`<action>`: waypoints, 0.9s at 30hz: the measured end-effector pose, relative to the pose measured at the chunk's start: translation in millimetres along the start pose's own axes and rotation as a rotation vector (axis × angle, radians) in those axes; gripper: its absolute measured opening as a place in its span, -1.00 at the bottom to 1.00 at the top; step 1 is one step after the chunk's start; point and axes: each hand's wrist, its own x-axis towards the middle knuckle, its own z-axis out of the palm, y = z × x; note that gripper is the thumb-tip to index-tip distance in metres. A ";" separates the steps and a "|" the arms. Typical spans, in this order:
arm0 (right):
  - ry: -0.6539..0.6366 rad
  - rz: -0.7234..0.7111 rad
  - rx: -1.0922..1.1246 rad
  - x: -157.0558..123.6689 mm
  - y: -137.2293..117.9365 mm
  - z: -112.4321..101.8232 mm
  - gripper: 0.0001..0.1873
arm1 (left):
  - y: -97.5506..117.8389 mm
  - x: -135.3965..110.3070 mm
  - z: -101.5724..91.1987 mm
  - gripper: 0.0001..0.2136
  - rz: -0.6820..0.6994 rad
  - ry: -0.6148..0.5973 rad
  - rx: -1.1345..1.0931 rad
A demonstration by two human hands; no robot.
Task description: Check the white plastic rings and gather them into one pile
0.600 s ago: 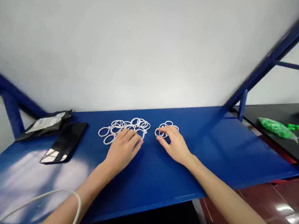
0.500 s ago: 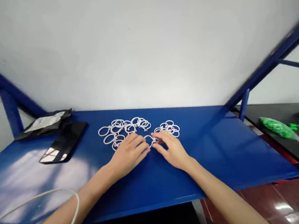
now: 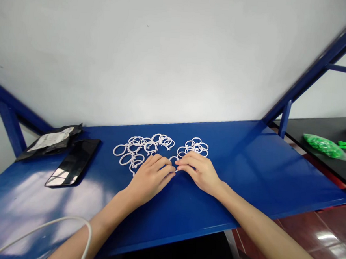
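While the left hand (image 3: pixel 153 177) and right hand (image 3: pixel 199 171) meet mid-way along the blue surface (image 3: pixel 236 157), between its front and back edges, one white ring (image 3: pixel 173 157) sits between them, far arc showing beyond the fingertips. Left fingertips pinch it from the left-edge side; right thumb and forefinger grasp it from the other. Larger ring cluster (image 3: pixel 133 154), several overlapping, lies left of the hands, toward the back edge. Smaller ring cluster (image 3: pixel 193 146) lies just beyond the right hand, same edge. Black glossy slab (image 3: pixel 76 162) nearer the left edge; black packet (image 3: pixel 53 140) at the back left corner.
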 end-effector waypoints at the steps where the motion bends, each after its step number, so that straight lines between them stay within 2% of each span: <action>1: -0.001 0.001 0.006 0.4 0.3 -0.5 -0.84 | -0.7 -0.3 0.8 -0.91 0.004 -0.006 0.002; 9: -0.076 0.034 0.067 2.5 -0.9 -5.5 -0.80 | -4.9 -4.4 6.2 -0.89 0.014 -0.064 -0.014; 13: -0.062 0.032 0.022 1.7 1.9 -2.6 -0.84 | -6.8 -4.4 6.7 -0.90 0.005 -0.066 -0.038; 17: -0.006 0.051 -0.100 1.2 8.9 -2.3 -0.85 | -16.2 -4.7 5.7 -0.89 -0.109 -0.020 -0.014; 20: 0.062 0.146 -0.188 2.8 16.8 -7.3 -0.86 | -29.0 -8.1 7.3 -0.85 -0.236 0.000 0.101; 23: 0.100 0.254 -0.273 5.5 24.8 -13.8 -0.86 | -41.2 -12.3 11.8 -0.76 -0.307 -0.029 0.210; 27: 0.064 0.297 -0.385 7.1 32.7 -16.4 -0.91 | -47.8 -12.6 19.6 -0.58 -0.334 -0.100 0.286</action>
